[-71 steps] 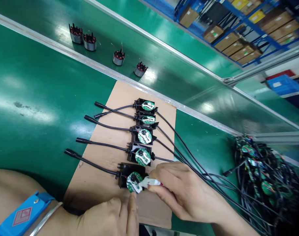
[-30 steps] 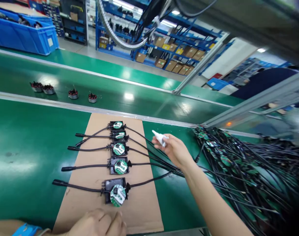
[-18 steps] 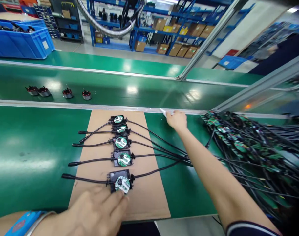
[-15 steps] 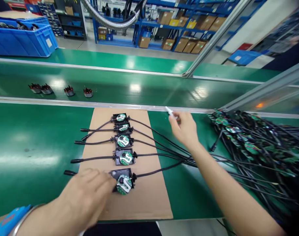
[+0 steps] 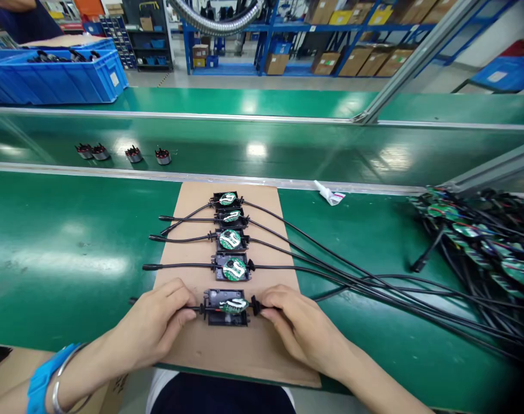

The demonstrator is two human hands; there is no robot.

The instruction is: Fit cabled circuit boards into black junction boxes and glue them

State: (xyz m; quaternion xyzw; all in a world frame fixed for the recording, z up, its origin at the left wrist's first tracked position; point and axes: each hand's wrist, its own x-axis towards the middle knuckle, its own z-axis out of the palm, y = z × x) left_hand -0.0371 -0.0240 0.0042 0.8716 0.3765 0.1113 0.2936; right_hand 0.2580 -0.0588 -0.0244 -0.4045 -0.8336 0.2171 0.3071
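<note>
Several black housings, each with a round green circuit board and two black cables, lie in a row on a brown cardboard sheet (image 5: 188, 247). My left hand (image 5: 156, 325) pinches the left cable right beside the nearest housing (image 5: 225, 307). My right hand (image 5: 298, 328) pinches the cable at that housing's right end. The nearest board (image 5: 233, 306) bears a white bead and sits tilted in its housing. A small white tube (image 5: 328, 194) lies on the green bench near the metal rail, away from both hands.
A tangled heap of cabled boards (image 5: 473, 241) fills the right side. Several copper-wound stators (image 5: 132, 154) stand on the green conveyor (image 5: 262, 152) behind the rail. Blue bins (image 5: 54, 77) and shelving with cartons stand beyond. Black cables (image 5: 374, 282) run rightwards from the row.
My right hand carried the white tube to the rail, left it there and came back. Both hands now grip the cables on either side of the nearest housing.
</note>
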